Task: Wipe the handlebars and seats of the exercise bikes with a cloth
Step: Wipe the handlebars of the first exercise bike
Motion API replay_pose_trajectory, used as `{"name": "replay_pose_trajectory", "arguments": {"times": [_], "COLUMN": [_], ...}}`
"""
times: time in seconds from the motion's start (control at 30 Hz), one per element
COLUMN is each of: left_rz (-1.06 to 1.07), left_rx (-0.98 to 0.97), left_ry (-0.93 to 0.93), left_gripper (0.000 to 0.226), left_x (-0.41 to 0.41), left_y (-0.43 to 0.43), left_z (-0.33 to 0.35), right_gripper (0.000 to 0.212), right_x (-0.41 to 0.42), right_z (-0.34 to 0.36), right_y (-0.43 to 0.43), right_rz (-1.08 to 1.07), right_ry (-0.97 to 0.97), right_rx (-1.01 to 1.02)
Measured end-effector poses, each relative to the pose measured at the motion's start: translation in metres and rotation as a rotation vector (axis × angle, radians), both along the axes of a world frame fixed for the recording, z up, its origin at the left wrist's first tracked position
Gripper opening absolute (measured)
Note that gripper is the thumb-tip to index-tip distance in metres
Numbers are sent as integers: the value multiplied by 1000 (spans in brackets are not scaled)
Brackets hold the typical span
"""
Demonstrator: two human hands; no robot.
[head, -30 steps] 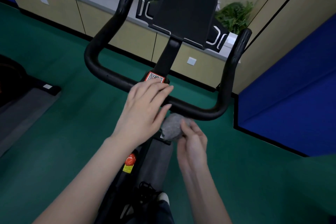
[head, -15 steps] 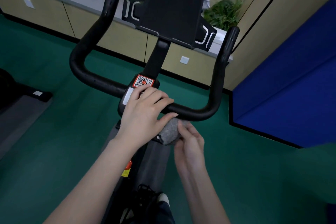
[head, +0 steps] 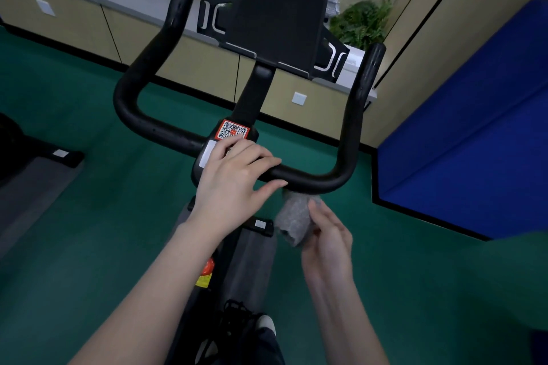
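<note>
Green gym floor [head: 89,216] below. Gray cloth [head: 296,219] bunched just under the black handlebar [head: 311,179], near its right bend, gripped in the right hand [head: 329,243]. Bar lying side to side, right above the cloth. Left hand [head: 234,178] flat on its middle, fingers loose.

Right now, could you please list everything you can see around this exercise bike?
handlebar: one, black, centre of view
console: one, black, above the handlebar
QR sticker: one, red and white, handlebar stem
cloth: one, grey, just under the handlebar
knob: one, orange, bike frame below
panel: one, blue, right side
plants: two clumps, green, ledge behind
cabinets: one row, beige, far wall
floor: one, green, all around
left hand: one, rests on the handlebar's middle
right hand: one, holds the cloth
</note>
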State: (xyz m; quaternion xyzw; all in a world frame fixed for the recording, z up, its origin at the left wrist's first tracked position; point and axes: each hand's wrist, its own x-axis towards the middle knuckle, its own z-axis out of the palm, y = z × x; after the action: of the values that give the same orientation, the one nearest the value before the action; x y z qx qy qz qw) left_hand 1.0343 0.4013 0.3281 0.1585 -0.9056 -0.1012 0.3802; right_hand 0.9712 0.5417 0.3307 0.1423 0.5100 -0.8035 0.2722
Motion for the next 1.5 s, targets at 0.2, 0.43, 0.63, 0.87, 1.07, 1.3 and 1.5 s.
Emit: {"name": "replay_pose_trajectory", "arguments": {"times": [0.2,0.43,0.63,0.87,1.07,1.3,1.5], "left_rz": [1,3,4,3,7,14,24], "left_rx": [8,18,39,39,50,63,83], "left_ry": [6,-7,-6,-3,-7,-35,-70], "left_gripper": [31,31,31,30,31,32,33], "left_x": [0,1,0,1,0,0,0], "left_y": [0,0,2,2,3,4,6], "left_z": [-2,-2,-1,0,0,2,4], "right_gripper": [22,22,24,12,18,19,24], "right_x": [-17,-61,-77,-85,-106,-98,-94], "right_z": [9,39,54,71,78,50,26], "right_y": [26,1,-22,-37,-20,4,13], "right_rz": [-211,299,815,1140,1034,684,327], "right_ry": [526,1430,1614,1369,1533,1619,1576], "right_rx": [319,860,1118,1050,1176,961,842]}}
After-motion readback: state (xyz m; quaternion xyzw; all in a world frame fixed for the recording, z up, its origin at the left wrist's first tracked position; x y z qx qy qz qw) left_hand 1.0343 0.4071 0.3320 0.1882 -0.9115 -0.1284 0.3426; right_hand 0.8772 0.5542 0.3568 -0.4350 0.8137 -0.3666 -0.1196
